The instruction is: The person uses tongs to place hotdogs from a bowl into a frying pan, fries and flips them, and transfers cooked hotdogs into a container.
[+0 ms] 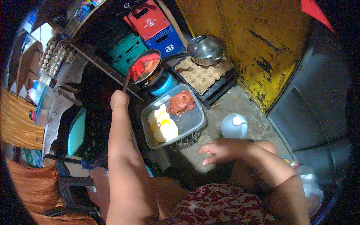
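My left hand (120, 99) is closed round the handle of a cooking utensil (127, 80) that reaches to the near edge of a frying pan (159, 57). Red sausages (138, 69) and orange-red pieces of food (151, 65) lie in the pan, which sits over a burner. Below the pan, a clear plastic container (190, 129) holds fried eggs (165, 129) and a mound of reddish meat (181, 102). My right hand (210, 152) hovers right of the container's lower end, fingers apart and holding nothing.
A lidded metal pot (204, 49) stands on cardboard (202, 73) at the upper right of the pan. Red (148, 20), blue (165, 43) and green (127, 52) crates are behind. A round translucent jug (232, 127) stands on the floor. Egg trays (56, 56) are at upper left.
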A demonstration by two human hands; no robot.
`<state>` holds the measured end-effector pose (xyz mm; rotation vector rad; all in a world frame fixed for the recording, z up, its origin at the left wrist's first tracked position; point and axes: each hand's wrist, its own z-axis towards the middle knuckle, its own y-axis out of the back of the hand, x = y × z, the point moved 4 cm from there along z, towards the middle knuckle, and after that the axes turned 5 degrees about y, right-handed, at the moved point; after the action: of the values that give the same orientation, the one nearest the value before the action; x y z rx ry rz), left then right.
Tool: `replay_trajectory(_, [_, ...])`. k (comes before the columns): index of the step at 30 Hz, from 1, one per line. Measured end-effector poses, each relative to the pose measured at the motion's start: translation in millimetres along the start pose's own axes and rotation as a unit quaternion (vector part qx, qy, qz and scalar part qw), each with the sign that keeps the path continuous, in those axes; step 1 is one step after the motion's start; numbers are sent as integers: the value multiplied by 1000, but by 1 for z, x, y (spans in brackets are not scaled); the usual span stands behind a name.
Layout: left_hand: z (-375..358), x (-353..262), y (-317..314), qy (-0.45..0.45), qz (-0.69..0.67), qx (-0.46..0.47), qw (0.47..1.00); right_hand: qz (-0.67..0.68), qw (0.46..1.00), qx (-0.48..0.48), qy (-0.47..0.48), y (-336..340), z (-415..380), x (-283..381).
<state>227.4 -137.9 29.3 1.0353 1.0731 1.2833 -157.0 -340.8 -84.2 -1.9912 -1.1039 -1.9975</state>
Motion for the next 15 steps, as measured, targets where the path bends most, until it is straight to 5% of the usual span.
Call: replay_trajectory(15, [-50,39,15,8,-86,-29,996,-62,997,-27,42,-15,9,2])
